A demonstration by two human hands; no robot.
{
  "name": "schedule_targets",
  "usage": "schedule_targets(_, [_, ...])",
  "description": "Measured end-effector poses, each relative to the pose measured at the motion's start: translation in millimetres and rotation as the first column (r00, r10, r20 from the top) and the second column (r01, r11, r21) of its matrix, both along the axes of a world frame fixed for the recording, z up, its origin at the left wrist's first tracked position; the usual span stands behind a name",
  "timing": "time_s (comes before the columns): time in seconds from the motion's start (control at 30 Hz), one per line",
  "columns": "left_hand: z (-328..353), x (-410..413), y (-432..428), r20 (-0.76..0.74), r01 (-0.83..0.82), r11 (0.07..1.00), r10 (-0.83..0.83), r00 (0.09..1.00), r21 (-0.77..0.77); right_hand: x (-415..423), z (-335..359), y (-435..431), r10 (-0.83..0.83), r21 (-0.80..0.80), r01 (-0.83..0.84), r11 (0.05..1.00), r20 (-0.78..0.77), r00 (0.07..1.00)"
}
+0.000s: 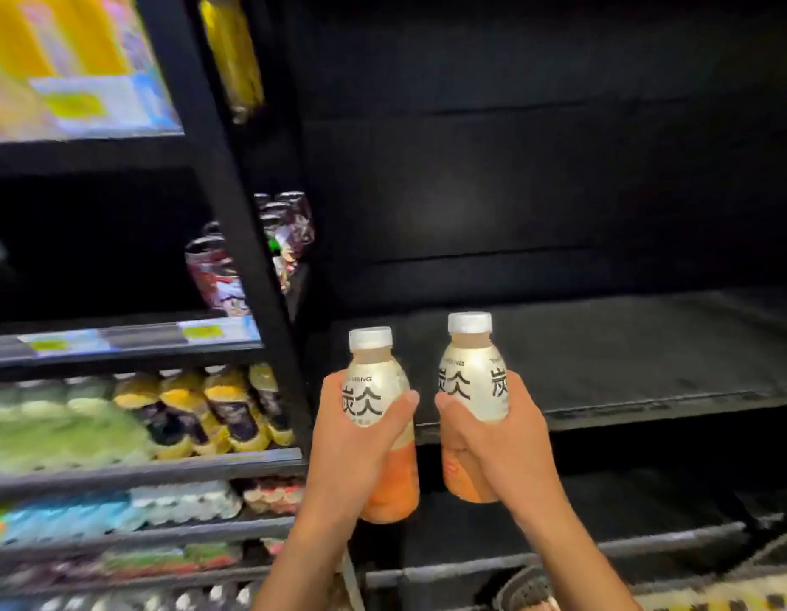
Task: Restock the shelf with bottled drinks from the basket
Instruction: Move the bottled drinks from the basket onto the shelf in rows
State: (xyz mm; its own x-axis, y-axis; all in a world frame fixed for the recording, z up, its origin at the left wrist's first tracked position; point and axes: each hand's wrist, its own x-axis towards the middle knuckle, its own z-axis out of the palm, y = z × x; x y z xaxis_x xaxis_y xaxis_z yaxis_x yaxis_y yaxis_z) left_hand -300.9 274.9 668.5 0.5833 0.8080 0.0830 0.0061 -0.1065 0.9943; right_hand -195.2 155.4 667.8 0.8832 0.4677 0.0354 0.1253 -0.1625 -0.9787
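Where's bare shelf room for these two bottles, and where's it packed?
Free: the dark shelf board right of the black upright, bare behind the held bottles through to the back wall. Crowded: left of the upright, yellow-capped bottles fill their shelf, with drinks above.

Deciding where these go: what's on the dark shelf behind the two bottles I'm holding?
The dark shelf shows only bare surface. The left bottle and right bottle cover its front left part; its far back is too dark to judge.
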Motion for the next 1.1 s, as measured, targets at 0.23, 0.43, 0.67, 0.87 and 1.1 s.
schedule_targets(0.23, [32.4,-167.1,106.4,0.061,-0.299,0.954,0.296,0.953,0.040,-146.1,29.8,140.5,0.299,0.052,-0.304,0.951,0.082,0.951])
schedule_targets(0.43, [51.8,-263.1,193.5,0.094,-0.321,0.941,0.312,0.945,0.107,-244.1,46.8,225.1,0.332,0.093,-0.348,0.933,0.158,0.930])
schedule_targets(0.67, [82.4,-252.5,289.6,0.101,-0.140,0.990,0.140,0.985,-0.001,-253.1,83.5,311.5,0.208,0.080,-0.225,0.971,0.179,0.962])
schedule_targets(0.87, [100.6,-204.5,367.6,0.066,-0.038,0.996,0.044,0.997,-0.087,-210.0,102.4,383.8,0.157,-0.031,-0.154,0.988,0.145,0.977])
schedule_targets(1.1, [98.3,-144.3,438.6,0.087,0.031,0.978,-0.013,0.996,-0.208,-151.2,93.1,454.8,0.170,0.025,-0.169,0.985,-0.057,0.984])
